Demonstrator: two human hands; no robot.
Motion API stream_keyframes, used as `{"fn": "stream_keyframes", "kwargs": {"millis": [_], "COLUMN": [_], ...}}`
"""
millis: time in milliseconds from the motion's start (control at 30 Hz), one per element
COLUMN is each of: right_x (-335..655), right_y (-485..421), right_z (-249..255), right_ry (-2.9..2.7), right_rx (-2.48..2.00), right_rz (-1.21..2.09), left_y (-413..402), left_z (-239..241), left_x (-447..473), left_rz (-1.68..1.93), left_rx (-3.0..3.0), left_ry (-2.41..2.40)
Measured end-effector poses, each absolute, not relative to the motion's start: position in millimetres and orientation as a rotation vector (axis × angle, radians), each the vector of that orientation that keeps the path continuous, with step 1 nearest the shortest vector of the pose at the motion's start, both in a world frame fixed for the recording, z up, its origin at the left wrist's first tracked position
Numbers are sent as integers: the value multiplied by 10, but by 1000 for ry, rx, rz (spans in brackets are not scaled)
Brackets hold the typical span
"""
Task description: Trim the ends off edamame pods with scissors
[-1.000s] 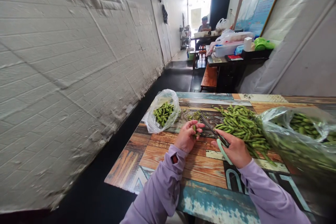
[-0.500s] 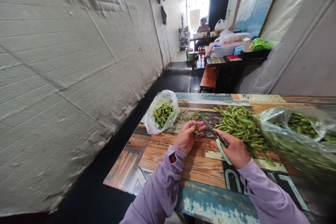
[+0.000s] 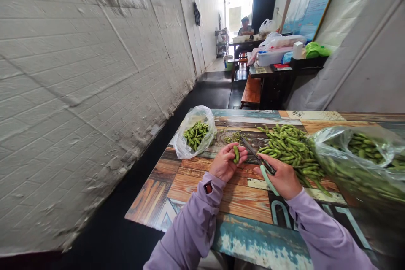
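A green edamame pod [image 3: 236,154] lies in the curled fingers of my left hand [image 3: 225,165], palm turned up. My right hand [image 3: 284,178] grips scissors [image 3: 268,177] with pale green handles; their dark blades point up and left, close to my left fingertips. Right of the blades spreads a heap of edamame pods [image 3: 289,145]. Beyond my left hand sits a small pile of trimmings [image 3: 233,136]. An open clear plastic bag [image 3: 210,131] with pods inside stands to the left.
A larger clear bag [image 3: 335,152] full of pods rests on the right of the patterned wooden table [image 3: 186,181]. Farther back are a bench [image 3: 251,92], a second table loaded with bags and boxes, and a seated person [image 3: 245,28]. A white brick-patterned wall [image 3: 79,93] runs along the left.
The pod in my left hand has turned and now shows along its length, with the palm more open upward. The scissors have stayed nearly in place.
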State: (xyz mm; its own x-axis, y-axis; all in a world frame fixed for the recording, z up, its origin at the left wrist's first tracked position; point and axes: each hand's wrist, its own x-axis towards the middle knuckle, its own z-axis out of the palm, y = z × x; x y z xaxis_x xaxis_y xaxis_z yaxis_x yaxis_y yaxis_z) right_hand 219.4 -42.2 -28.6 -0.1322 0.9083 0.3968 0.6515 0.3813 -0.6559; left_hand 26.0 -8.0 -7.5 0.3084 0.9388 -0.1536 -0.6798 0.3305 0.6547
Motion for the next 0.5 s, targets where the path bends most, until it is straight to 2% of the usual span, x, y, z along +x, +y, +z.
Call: {"fn": "stream_keyframes", "kwargs": {"millis": [500], "right_x": [2201], "right_y": [-429], "right_z": [-295], "right_ry": [-1879], "right_rx": [-1375], "right_rz": [391], "left_y": [-123], "left_z": [-95], "left_x": [318], "left_rz": [1113], "left_rx": [671], "left_ry": [657]}}
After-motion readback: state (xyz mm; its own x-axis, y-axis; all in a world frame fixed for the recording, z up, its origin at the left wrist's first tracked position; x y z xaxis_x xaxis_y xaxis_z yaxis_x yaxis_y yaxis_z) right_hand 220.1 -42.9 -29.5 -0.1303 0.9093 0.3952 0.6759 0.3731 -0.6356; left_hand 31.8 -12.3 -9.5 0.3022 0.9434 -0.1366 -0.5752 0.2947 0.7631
